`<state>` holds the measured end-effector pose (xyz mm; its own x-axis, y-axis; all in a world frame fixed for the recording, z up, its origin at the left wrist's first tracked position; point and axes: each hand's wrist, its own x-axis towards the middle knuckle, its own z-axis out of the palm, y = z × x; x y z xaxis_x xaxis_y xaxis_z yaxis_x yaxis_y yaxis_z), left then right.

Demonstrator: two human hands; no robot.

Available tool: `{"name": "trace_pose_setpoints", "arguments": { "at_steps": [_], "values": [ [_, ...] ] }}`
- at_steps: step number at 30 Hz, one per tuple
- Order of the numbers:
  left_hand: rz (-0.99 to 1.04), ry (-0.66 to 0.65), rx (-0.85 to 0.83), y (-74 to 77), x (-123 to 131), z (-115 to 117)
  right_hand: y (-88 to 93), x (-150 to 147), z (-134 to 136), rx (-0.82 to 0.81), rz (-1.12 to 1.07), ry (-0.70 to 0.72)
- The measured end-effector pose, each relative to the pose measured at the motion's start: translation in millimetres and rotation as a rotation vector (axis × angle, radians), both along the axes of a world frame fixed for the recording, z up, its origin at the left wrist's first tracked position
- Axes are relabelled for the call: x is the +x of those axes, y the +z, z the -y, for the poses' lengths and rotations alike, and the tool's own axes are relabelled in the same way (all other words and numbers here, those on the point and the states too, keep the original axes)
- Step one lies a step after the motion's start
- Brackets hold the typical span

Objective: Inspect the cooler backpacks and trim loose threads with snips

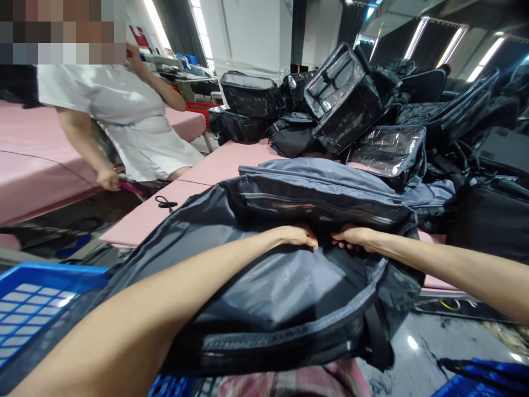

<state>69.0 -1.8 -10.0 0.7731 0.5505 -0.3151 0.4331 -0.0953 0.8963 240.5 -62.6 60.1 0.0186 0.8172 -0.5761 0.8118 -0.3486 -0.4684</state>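
A large dark backpack [289,292] lies spread wide at the table's near edge, its grey lining facing up and a zipped mesh pocket along the far inner wall. Both hands reach inside it, just below that pocket. My left hand [302,237] is closed, fingertips pinching the lining. A short gap to its right, my right hand [354,237] also has its fingers curled and closed on the lining. The fold between the two hands is in dark shadow.
Black bags with silver-lined compartments [334,82] are heaped at the back right of the pink table [202,171]. A black cord [166,203] lies on it. Left stands a blue plastic basket [49,270]. Across the table is a person in white [124,105], one hand holding a pinkish tool.
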Motion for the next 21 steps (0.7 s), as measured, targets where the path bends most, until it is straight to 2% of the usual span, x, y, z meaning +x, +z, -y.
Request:
{"name": "trace_pose_setpoints", "arguments": {
  "at_steps": [2, 4, 5, 7, 9, 11, 14, 16, 18, 19, 21],
  "values": [
    [-0.058, -0.055, 0.086, 5.4, 0.8, 1.9, 31.1, 11.3, 11.4, -0.01, -0.056, 0.147],
    [-0.151, -0.073, 0.258, 7.9, 6.0, 7.7, 62.9, 25.9, 25.6, 0.123, -0.085, 0.386],
    [-0.192, -0.064, 0.343, 7.9, 11.1, 12.1, 75.9, 33.3, 32.3, 0.208, -0.043, 0.428],
    [-0.237, -0.018, 0.458, 6.0, 27.3, 23.7, 91.9, 45.7, 42.6, 0.332, 0.055, 0.422],
    [-0.258, 0.014, 0.511, 2.8, 50.5, 38.3, 94.7, 53.5, 47.0, 0.381, 0.101, 0.38],
    [-0.279, 0.024, 0.555, -0.9, 75.3, 54.0, 89.9, 56.6, 46.5, 0.397, 0.07, 0.354],
    [-0.229, -0.069, 0.719, -6.1, 97.8, 75.1, 82.6, 56.8, 42.9, 0.423, 0.023, 0.317],
    [-0.152, -0.248, 0.851, -7.4, 96.0, 84.3, 81.1, 57.3, 42.4, 0.443, 0.036, 0.3],
    [-0.147, -0.412, 0.81, -6.2, 84.2, 87.7, 80.7, 58.9, 43.8, 0.449, 0.034, 0.305],
    [-0.186, -0.406, 0.724, -5.0, 77.5, 87.2, 80.4, 59.8, 44.7, 0.45, 0.026, 0.313],
    [-0.291, -0.226, 0.569, -2.7, 68.8, 82.9, 79.5, 60.9, 46.0, 0.458, 0.009, 0.332]
  ]
}}
